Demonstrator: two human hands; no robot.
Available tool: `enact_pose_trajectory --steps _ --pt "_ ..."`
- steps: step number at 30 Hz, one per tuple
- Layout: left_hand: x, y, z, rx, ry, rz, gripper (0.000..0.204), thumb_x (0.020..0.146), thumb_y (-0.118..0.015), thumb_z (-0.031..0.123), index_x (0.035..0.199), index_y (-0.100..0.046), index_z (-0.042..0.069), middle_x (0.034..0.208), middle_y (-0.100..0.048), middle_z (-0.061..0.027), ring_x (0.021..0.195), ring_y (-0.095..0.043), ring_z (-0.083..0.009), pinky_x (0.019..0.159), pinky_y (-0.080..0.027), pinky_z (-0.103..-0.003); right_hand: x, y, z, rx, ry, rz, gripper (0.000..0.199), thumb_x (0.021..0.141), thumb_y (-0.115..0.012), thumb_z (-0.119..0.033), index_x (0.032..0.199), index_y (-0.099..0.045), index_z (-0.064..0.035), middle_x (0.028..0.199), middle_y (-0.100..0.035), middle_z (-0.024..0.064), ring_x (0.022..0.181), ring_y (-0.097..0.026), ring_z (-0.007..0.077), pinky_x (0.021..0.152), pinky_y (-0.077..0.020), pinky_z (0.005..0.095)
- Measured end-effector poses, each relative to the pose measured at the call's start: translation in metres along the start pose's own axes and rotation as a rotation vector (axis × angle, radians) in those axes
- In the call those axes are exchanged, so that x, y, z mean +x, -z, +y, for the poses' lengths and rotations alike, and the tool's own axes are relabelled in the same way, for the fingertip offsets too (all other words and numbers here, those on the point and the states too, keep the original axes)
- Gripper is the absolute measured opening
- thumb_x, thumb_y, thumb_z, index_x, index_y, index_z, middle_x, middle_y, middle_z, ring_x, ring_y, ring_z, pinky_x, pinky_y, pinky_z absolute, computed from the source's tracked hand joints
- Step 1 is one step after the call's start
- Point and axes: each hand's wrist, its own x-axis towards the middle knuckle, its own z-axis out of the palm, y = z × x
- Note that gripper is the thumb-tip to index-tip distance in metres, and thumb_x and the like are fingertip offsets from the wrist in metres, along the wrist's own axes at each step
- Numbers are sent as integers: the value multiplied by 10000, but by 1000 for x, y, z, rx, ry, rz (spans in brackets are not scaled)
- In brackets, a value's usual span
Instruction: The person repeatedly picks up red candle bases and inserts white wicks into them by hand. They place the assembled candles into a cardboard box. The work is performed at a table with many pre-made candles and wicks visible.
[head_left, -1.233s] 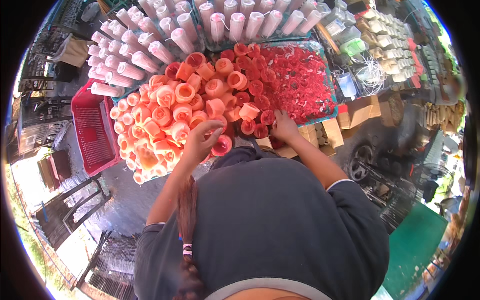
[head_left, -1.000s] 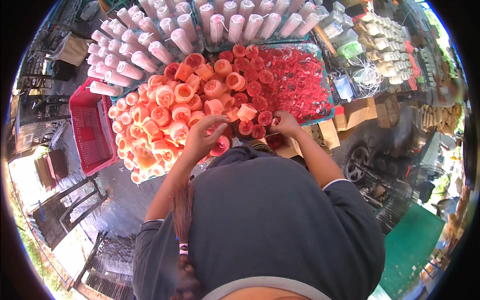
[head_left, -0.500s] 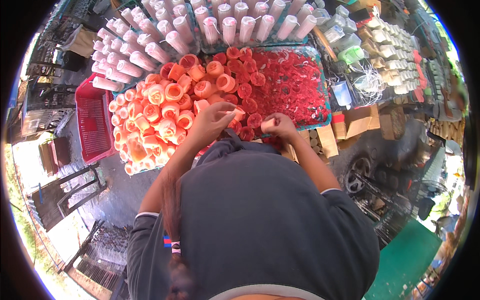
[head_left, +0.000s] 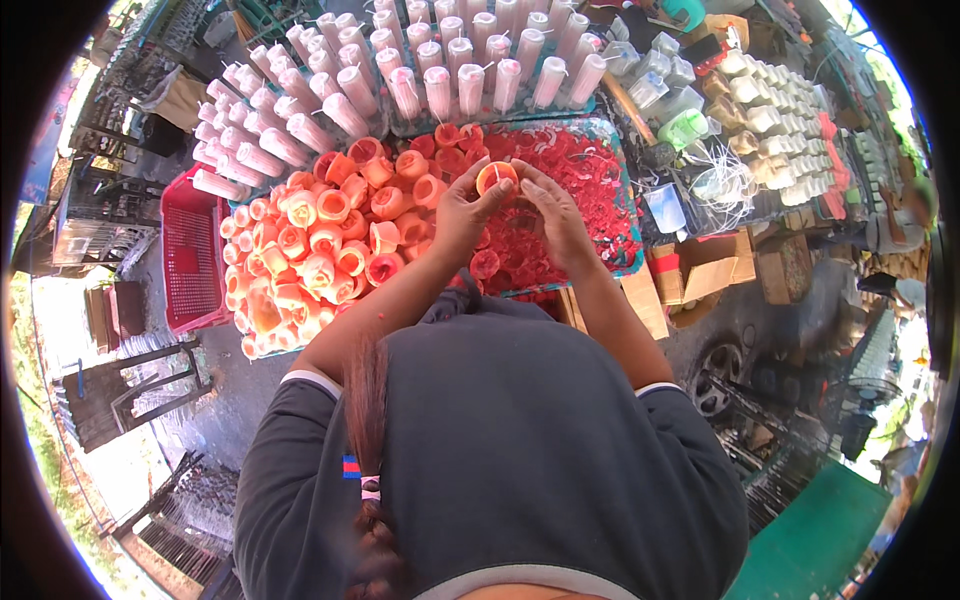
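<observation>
Over the near middle of the tray, my left hand (head_left: 463,215) has its thumb and fingers closed around an orange rose-shaped candle (head_left: 488,175). Its round opening faces up, and a thin pale strand shows inside. From the other side my right hand (head_left: 562,222) meets it, fingers bent against its rim; whether something small sits in those fingertips is hidden. To the left, many peach-orange rose-shaped candles (head_left: 325,238) are heaped close together. Translucent red cup shapes (head_left: 485,264) and red wax scraps (head_left: 590,190) lie around and beyond my right hand.
Rows of pink pillar candles (head_left: 438,92) with white wicks stand behind the tray (head_left: 637,262). A red plastic basket (head_left: 190,270) is at the left. To the right are white strands (head_left: 722,180), a green cup (head_left: 685,130), stacked pale moulds (head_left: 775,115) and open cardboard boxes (head_left: 705,265).
Both hands have moved away from my body and come together. The rose-shaped candle is now between them, where before they were apart, each with an orange-toned piece at its fingers.
</observation>
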Motion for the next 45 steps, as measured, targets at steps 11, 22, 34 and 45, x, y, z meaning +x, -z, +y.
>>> enact_pose_trajectory --steps 11,22,34,45 --pt "-12 -12 10 401 -260 23 363 909 -597 227 1217 -580 35 877 -513 -6 810 -485 -67 721 -414 -208 12 -9 21 243 169 96 362 993 -397 -292 1165 -584 -35 1042 -626 57 893 -608 112 677 -551 287" --pt "-3 16 6 421 22 154 324 891 -626 239 1133 -637 25 797 -610 -8 677 -514 -49 589 -429 -217 24 -19 32 324 -77 208 397 967 -449 -346 1171 -544 -19 982 -618 67 823 -611 138 698 -546 315" --pt "-11 38 20 459 3 -254 450 838 -689 264 1221 -583 52 895 -557 8 909 -489 -83 812 -398 -239 11 3 25 241 -212 -29 388 917 -557 -279 1225 -537 -44 1037 -628 44 868 -637 133 710 -552 272" --pt "-16 23 -8 160 5 58 268 955 -505 170 1147 -594 4 825 -592 18 719 -522 -45 654 -425 -180 27 -11 58 -157 170 238 401 922 -559 -305 1154 -591 21 966 -650 65 805 -613 87 721 -532 252"
